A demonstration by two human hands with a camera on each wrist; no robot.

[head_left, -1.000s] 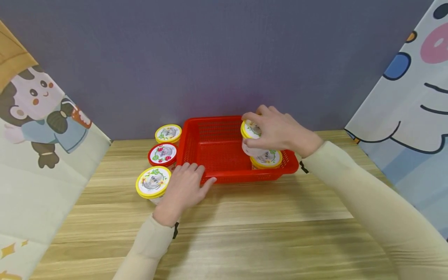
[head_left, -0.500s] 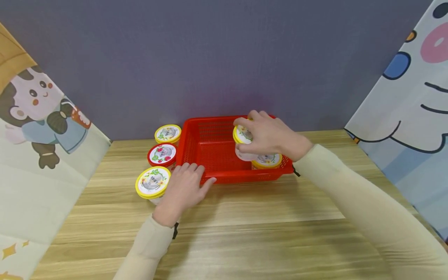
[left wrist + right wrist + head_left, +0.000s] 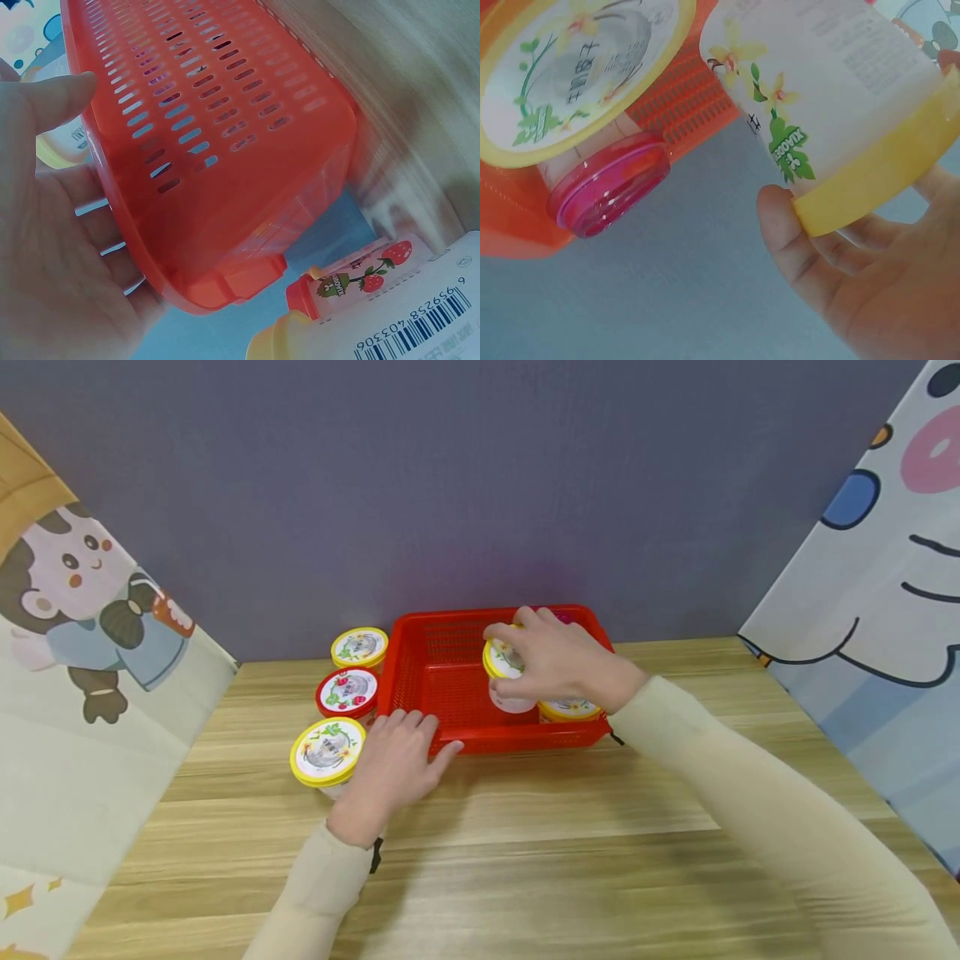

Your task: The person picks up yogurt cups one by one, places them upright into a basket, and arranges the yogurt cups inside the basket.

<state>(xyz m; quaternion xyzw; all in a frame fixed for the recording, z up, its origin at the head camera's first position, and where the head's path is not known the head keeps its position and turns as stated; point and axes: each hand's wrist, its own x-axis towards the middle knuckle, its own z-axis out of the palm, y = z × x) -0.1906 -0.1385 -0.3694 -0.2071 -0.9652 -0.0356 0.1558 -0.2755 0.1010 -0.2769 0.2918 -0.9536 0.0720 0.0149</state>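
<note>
In the head view my right hand (image 3: 555,656) grips a clear tub with a yellow lid (image 3: 512,702), holding it by the lid over the red plastic basket (image 3: 495,742). Thumb and fingers close on the lid's edge in the right wrist view, where the tub (image 3: 832,82) shows a vanilla-flower print. Another yellow-lidded tub (image 3: 570,708) sits at the basket's right end, and a pink-lidded tub (image 3: 611,187) is behind it. My left hand (image 3: 392,762) rests on the basket's front left corner, fingers over the rim and thumb (image 3: 64,101) touching the rim.
Left of the basket stand three tubs: a yellow-lidded one (image 3: 360,647) at the back, a red-lidded one (image 3: 348,691) in the middle, a yellow-lidded one (image 3: 327,752) in front. A grey wall (image 3: 480,485) rises behind the wooden table (image 3: 525,877). Printed panels flank both sides.
My right hand has moved left with the held tub, from above the basket's right end toward its middle. The pink lid at the back right has come into sight. My left hand stays put.
</note>
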